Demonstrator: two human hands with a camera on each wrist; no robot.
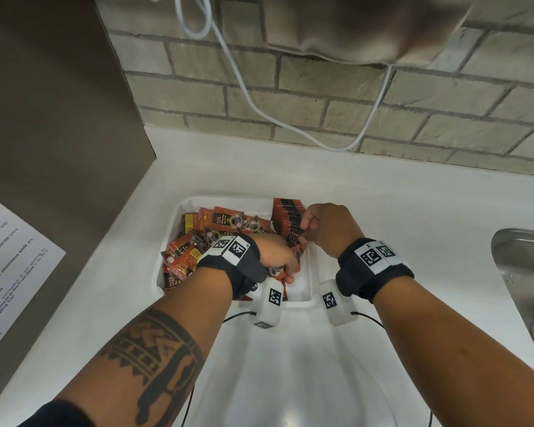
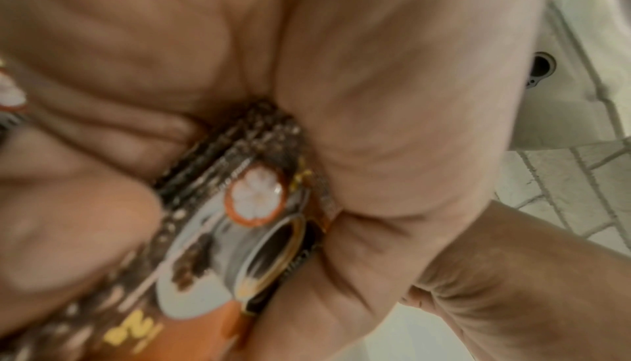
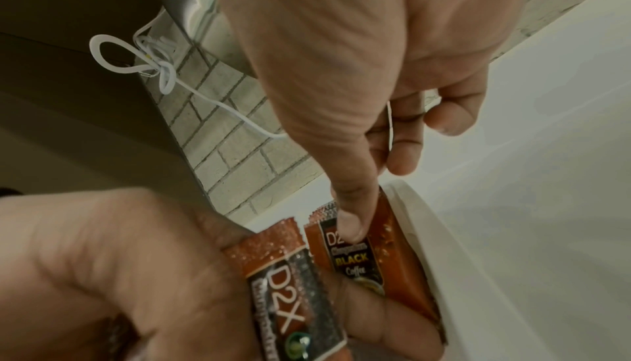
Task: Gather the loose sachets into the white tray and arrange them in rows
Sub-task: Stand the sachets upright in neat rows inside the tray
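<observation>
A tray (image 1: 302, 298) is set on the counter (image 1: 383, 198) near its left edge. Inside, loose sachets (image 1: 198, 238) are heaped left; a standing row (image 1: 287, 218) is lined along the right wall.

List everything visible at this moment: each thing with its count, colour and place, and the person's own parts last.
white tray: one, white, on the counter near the corner.
row of sachets: one upright row, count unclear, red-orange and black, right side of the tray.
loose sachets: many, red-orange, jumbled in the tray's left part.
counter: one, white.
brick wall: grey, behind the counter.
cable: one, white, hanging along the wall.
sink: one, steel, right edge.
printed sheet: one, white, at left.
left hand: grips a bundle of sachets in the tray.
right hand: fingers on the row's near end, thumb pressing the front sachet.
wrist bands: two, black with white tags.
</observation>
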